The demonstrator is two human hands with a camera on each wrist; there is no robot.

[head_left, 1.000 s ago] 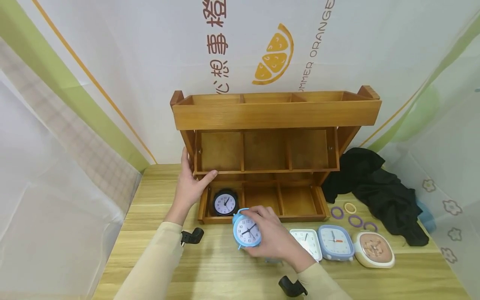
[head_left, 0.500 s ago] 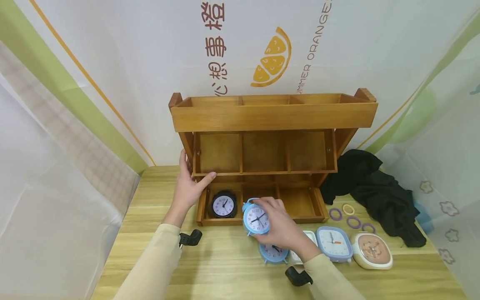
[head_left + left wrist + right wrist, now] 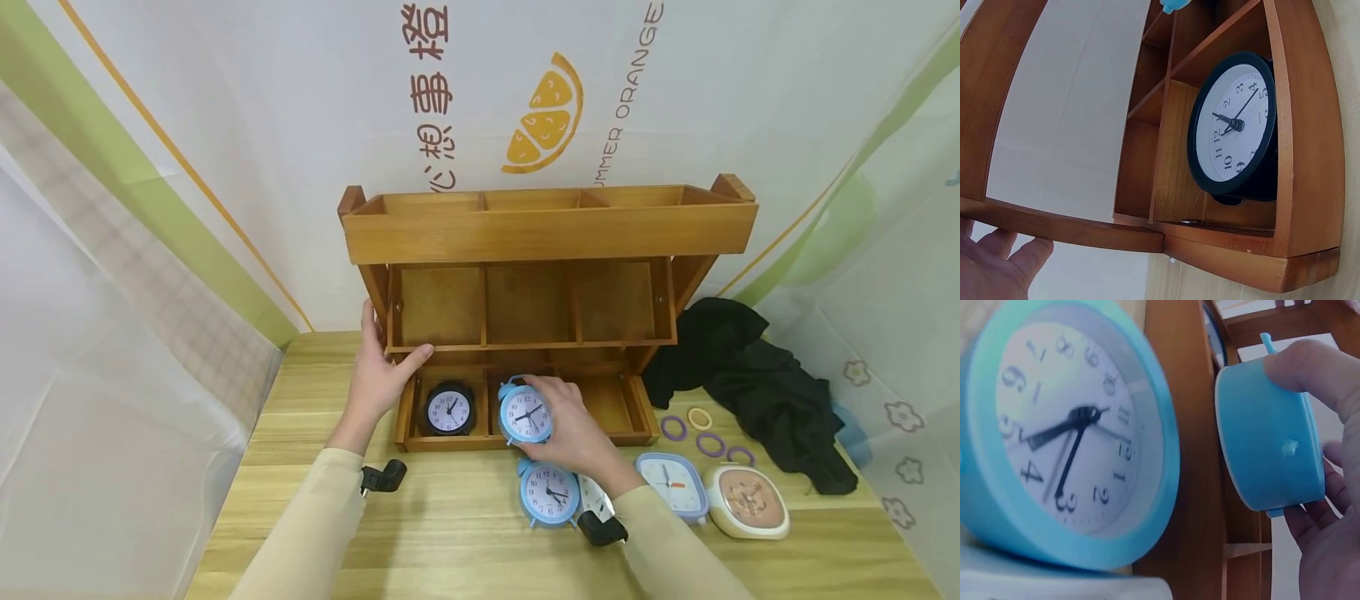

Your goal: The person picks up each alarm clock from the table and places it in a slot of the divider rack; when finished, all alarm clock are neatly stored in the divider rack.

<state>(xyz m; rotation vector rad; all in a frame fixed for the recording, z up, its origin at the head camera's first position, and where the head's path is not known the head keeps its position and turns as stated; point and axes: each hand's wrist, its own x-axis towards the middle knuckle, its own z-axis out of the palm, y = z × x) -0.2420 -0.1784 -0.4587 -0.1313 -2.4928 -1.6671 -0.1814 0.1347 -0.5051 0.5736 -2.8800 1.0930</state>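
Note:
My right hand (image 3: 564, 427) grips a light-blue alarm clock (image 3: 525, 414) by its side, over the middle compartment of the wooden tiered box's bottom tray (image 3: 465, 444). In the right wrist view, thumb and fingers wrap this clock's blue body (image 3: 1266, 437). A black alarm clock (image 3: 450, 409) stands in the left compartment, its dial facing out. My left hand (image 3: 377, 372) rests at the box's left side, thumb along the middle tray's (image 3: 531, 343) corner; in the left wrist view its fingertips touch a wooden strut (image 3: 1072, 228). A second blue alarm clock (image 3: 550, 494) stands before the box.
Right of the front blue clock are a partly hidden white clock (image 3: 595, 498), a square blue clock (image 3: 672, 485) and a cream clock (image 3: 748, 501). Several purple and yellow rings (image 3: 709, 444) lie beside a black cloth (image 3: 772, 387). A printed curtain (image 3: 300, 125) hangs behind.
My right hand has carried the blue clock rightward and up, from before the box to over the middle compartment. The second blue clock has come into view below it. My left hand stays put.

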